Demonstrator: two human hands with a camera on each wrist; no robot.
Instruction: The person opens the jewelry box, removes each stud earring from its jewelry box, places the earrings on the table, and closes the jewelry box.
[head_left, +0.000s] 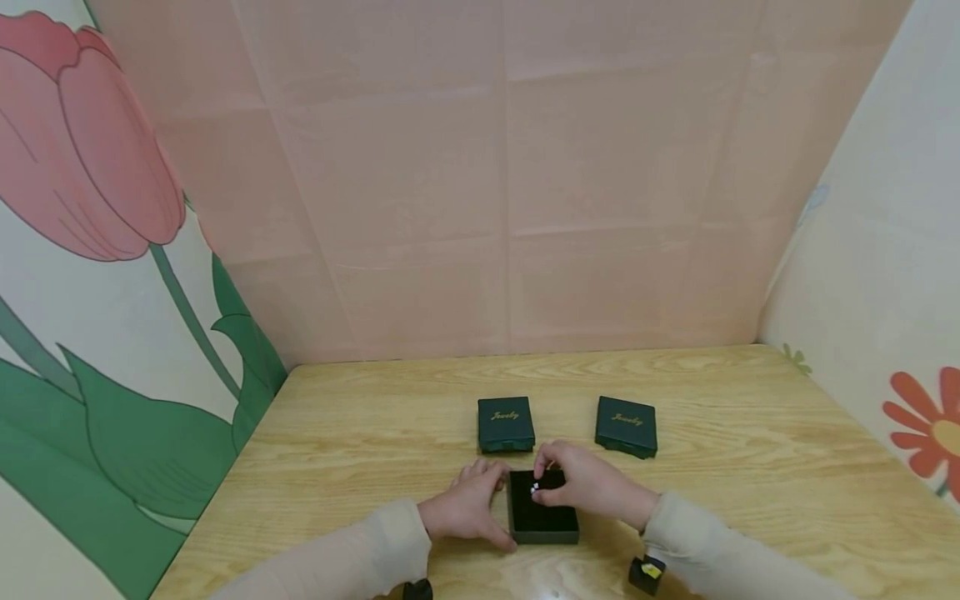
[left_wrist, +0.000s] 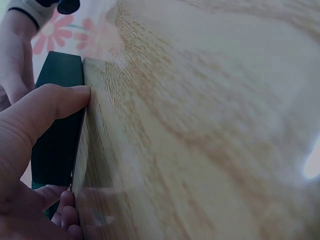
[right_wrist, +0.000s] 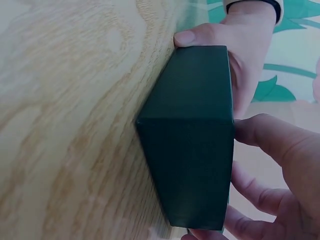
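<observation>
An open dark green jewelry box [head_left: 547,536] with a black lining lies on the wooden table between the hands. My left hand [head_left: 471,502] grips it from the left, thumb at the near corner and fingers at the far one; in the left wrist view the thumb [left_wrist: 60,102] lies across its side wall. Above the lining, my right hand [head_left: 588,485] pinches a small shiny piece of jewelry [head_left: 535,489] between thumb and forefinger. Its exact kind is too small to tell. The right wrist view shows the box's outer walls [right_wrist: 185,160], which hide the piece.
Behind the open box lies a dark green box [head_left: 506,423] with gold lettering on top. A similar dark green lid [head_left: 627,427] lies to its right, slightly turned. A pink sheet [head_left: 502,208] hangs along the table's back edge, with flower-printed panels at both sides.
</observation>
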